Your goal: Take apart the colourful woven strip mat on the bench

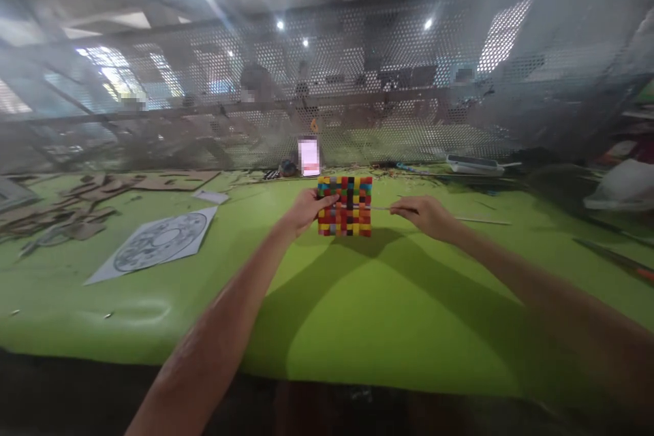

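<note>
A square panel of small coloured blocks [352, 211], red, yellow, blue and green, stands upright on the green table [357, 313]. My left hand [306, 210] grips its left edge, thumb across the front. My right hand [425, 212] sits just right of the panel and pinches a thin stick [381, 208] whose tip reaches the panel's right side.
A printed sheet with a round pattern [158, 245] lies at the left, with cardboard offcuts [97, 194] behind it. A phone [309, 157] leans at the perforated metal screen [388, 82] at the back. A white device [473, 165] and another thin stick [483, 221] lie at the right.
</note>
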Motion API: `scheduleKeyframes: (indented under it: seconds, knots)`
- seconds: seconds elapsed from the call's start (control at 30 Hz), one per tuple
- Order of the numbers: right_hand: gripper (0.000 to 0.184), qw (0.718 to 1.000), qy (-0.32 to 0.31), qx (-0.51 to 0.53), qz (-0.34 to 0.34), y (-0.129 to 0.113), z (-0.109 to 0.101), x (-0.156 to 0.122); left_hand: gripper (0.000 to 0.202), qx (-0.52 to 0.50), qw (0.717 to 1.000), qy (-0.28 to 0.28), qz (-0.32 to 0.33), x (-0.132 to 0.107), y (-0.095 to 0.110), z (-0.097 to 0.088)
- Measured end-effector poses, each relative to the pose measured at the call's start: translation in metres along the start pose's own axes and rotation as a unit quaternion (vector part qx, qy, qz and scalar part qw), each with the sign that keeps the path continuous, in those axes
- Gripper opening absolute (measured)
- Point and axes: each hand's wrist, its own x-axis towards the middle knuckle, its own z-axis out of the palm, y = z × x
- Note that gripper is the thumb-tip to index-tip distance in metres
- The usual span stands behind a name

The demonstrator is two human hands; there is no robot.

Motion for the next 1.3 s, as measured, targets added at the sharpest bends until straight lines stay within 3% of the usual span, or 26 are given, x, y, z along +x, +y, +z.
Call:
scheduleKeyframes:
  seconds: [0.23,0.47,0.6,0.8,1.07,1.3]
  knots:
    - [0.029,1.000,-0.003,-0.017,-0.022,0.017,-0.019,-0.005,0.029,-0.016,0.999,-0.042,0.010,0.006,-0.012,0.001]
    - [0.026,0.998,-0.035,-0.005,0.061,0.035,-0.039,-0.010,0.023,-0.029,0.999,0.012,-0.017,0.011,-0.017,-0.019]
    - [0.022,0.997,-0.037,0.017,0.069,0.033,-0.039,-0.009,0.016,-0.027,0.999,0.026,-0.013,0.011,-0.018,-0.021]
    - [0.024,0.999,-0.012,0.007,0.029,0.021,-0.039,-0.006,0.022,-0.037,0.999,0.016,0.009,0.010,-0.014,-0.018]
    - [0.027,0.997,0.017,-0.060,0.043,0.033,-0.032,-0.001,0.038,0.068,0.998,-0.016,0.005,0.008,-0.017,-0.020]
    - [0.030,0.998,0.031,-0.043,0.042,0.027,-0.032,-0.001,0.025,0.016,1.000,-0.012,-0.009,0.005,-0.015,-0.013]
